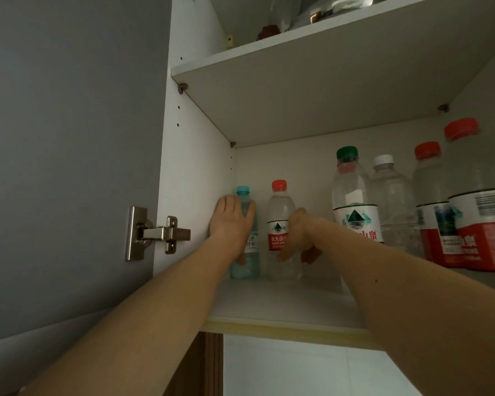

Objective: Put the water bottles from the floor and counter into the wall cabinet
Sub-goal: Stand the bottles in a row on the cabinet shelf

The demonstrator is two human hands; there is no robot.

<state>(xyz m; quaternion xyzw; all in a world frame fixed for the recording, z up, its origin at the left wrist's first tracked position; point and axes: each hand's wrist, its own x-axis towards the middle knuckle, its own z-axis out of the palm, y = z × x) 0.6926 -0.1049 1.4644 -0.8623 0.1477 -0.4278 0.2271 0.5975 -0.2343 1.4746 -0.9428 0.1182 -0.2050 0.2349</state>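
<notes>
We judged the step in hand to be setting two small bottles upright at the back of the wall cabinet's lower shelf [283, 298], and doing it well meant seating each base flat before letting go, with neither bottle tipping against the side wall or against its neighbour. The blue-capped bottle [247, 261] stood in the back corner, hard beside the cabinet's left wall [195, 172], and our left hand [232, 221] lay over its front with the fingers reaching up around its shoulder and the thumb curled round low on the body, so it held the bottle. Just to the right of the blue-capped bottle stood the small red-capped bottle [279, 215], upright and apart from it by a narrow gap. Our right hand [297, 238] was at that bottle's right side with the fingers hanging loosely curled; we could not tell whether they gripped it or merely touched it. Farther right of the blue-capped bottle stood the green-capped bottle [352, 195], the white-capped bottle [390, 195] and two larger red-capped bottles [469, 201], already stored on the same shelf.
</notes>
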